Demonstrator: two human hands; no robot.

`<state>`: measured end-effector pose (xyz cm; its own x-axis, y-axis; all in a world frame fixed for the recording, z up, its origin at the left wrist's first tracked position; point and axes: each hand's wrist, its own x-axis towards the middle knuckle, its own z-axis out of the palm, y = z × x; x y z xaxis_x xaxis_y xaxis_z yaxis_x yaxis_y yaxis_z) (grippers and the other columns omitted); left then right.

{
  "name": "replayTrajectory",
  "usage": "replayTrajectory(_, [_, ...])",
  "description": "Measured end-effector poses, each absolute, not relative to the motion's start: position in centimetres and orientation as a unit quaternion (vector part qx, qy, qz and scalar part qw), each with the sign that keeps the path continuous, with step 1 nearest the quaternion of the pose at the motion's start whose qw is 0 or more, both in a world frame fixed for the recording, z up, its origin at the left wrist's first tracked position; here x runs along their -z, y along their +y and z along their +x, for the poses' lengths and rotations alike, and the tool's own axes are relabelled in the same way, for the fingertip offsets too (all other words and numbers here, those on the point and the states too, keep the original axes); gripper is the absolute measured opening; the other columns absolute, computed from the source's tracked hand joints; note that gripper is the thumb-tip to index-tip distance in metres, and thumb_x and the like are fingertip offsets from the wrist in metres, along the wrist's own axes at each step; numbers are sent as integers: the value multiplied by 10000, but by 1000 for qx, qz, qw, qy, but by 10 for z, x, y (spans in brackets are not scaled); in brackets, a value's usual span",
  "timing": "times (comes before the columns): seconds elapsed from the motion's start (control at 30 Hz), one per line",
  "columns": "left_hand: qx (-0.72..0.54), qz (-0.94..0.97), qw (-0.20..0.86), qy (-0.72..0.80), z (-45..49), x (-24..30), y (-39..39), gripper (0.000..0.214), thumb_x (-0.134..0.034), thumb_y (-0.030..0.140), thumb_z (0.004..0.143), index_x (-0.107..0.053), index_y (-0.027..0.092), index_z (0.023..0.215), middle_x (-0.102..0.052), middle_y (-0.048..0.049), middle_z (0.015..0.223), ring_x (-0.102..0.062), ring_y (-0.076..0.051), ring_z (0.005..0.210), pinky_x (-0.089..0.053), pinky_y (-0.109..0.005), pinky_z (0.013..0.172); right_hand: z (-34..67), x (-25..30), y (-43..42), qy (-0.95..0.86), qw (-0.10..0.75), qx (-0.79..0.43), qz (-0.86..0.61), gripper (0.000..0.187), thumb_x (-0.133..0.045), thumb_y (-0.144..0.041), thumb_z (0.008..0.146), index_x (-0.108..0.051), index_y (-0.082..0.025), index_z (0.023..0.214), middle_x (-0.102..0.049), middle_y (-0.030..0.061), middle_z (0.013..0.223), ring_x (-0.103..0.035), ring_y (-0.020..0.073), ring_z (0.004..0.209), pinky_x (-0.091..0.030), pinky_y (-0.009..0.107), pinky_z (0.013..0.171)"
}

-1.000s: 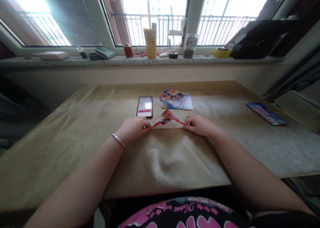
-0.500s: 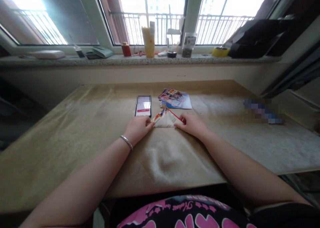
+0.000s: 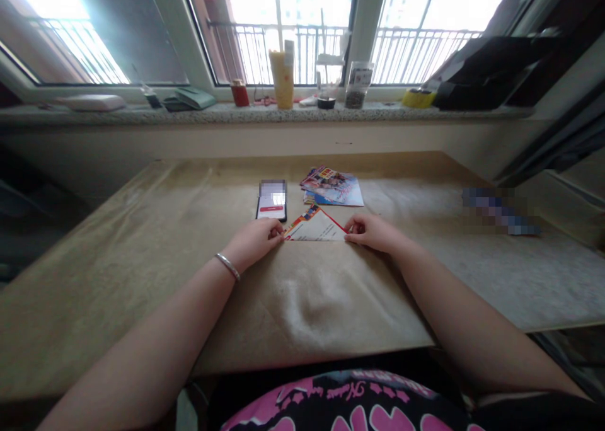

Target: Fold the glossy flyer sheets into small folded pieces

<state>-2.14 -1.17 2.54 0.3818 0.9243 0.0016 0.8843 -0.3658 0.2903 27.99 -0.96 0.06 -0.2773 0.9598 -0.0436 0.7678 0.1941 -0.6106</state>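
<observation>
1. At the left of the scene, the person's left hand [image 3: 255,241], with a bracelet [image 3: 227,266] on its wrist, rests on the worktop [image 3: 142,261]. Its fingers are curled shut, and their tips pin the left corner of the folded leaflet [image 3: 316,228].
2. Just beyond that hand lies a phone [image 3: 271,203] with its screen lit, near the leaflet's left slope but apart from it.
3. The folded leaflet lies flat at mid-worktop between the two hands. It is a triangle, pale side up, with a printed strip along its left slope and its long edge toward the person.
4. Behind its apex, close by, sits a small stack of printed leaflets [image 3: 333,188].
5. The right hand [image 3: 371,231] closes its fingers on the right corner in the same way.
6. This looks like a fold being set. It would go best with both corners held down evenly, the near edge straight, and the crease pressed from the middle outward so the layers do not slip.
7. Whether the thumbs sit under the paper or only press on top cannot be told. The phone's screen and a flat thing [image 3: 501,210] at the far right are blurred. The leaflets' print is too small to read.
</observation>
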Motion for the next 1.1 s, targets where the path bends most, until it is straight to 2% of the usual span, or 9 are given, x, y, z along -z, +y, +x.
replayTrajectory(0.17, [-86,834,118,532,-27,-26,-12,199,-510,297,813,-649,208,924,-653,-28,856,-588,-170,743,-420,-251,620,283,1,-10,-769,207,-253,-549,160,-625,-293,734,-655,-184,847,-598,-24,652,-511,102,560,-370,214,515])
replayTrajectory(0.5, [-127,840,102,518,-25,-30,-14,117,-507,206,767,-620,182,786,-603,-26,793,-551,-151,692,-425,-254,620,275,-7,-16,-779,245,-235,-526,110,-616,-289,746,-624,-181,765,-589,-10,681,-484,105,568,-378,220,532])
replayTrajectory(0.7, [-207,843,111,483,-24,-31,-15,128,-488,123,724,-605,167,755,-588,-42,903,-565,-141,764,-475,-257,705,271,-12,-21,-819,266,-202,-466,31,-584,-192,744,-603,-178,723,-595,4,728,-480,98,576,-390,220,559])
replayTrajectory(0.9, [-260,845,45,465,-26,-25,-12,157,-465,161,817,-618,172,785,-598,-45,890,-565,-158,827,-472,-289,786,272,-12,-20,-840,306,-141,-426,67,-571,-197,780,-637,-186,773,-591,29,773,-525,123,657,-416,230,601])
replayTrajectory(1.0, [-247,854,18,459,-27,-24,-11,170,-476,183,841,-643,171,814,-601,-59,936,-562,-171,869,-469,-302,817,270,-13,-21,-853,281,-119,-423,98,-559,-198,801,-657,-191,792,-613,39,806,-555,135,702,-422,235,629])
replayTrajectory(1.1, [-200,870,-31,450,-27,-25,-12,177,-504,189,838,-678,184,869,-611,-67,952,-541,-201,910,-460,-335,847,267,-17,-24,-876,218,-94,-420,129,-544,-191,817,-672,-210,814,-647,37,861,-586,150,757,-417,244,656])
